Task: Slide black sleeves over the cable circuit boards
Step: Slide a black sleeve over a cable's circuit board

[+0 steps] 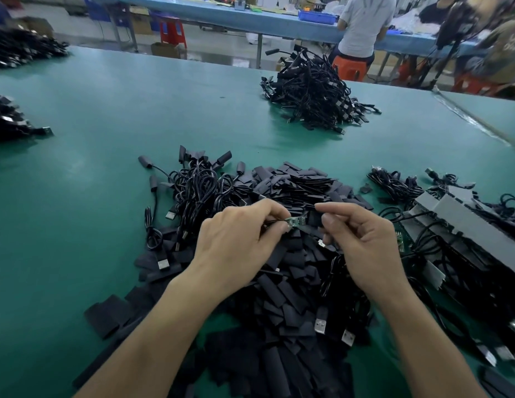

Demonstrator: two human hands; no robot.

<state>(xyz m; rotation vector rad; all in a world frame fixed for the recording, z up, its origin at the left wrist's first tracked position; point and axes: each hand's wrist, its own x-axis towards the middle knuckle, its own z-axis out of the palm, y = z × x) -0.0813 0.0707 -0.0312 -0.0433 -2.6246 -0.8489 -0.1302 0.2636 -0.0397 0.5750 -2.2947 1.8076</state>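
Pinching the thin cable (270,223) just behind a small green circuit board (295,222), the left hand (236,239) held it above the heap of black sleeves (288,285), which spread up the green table (107,124) from its near edge. The board's long axis ran level, left to right, and its free end pointed at the right hand (365,242), close beside that hand's forefinger. The right hand's fingers were curled, thumb and forefinger drawn near each other. Whether they pinched a sleeve could not be told against the dark heap. Left of the heap lay a tangle of black cables (196,191), some ends capped in black. Toward the right edge, grey strips (463,219) lay with more cables bunched around them. How these were held could not be told. A mound of cables (311,93) sat near the far edge, and dark piles (9,119) lay at the left edge.
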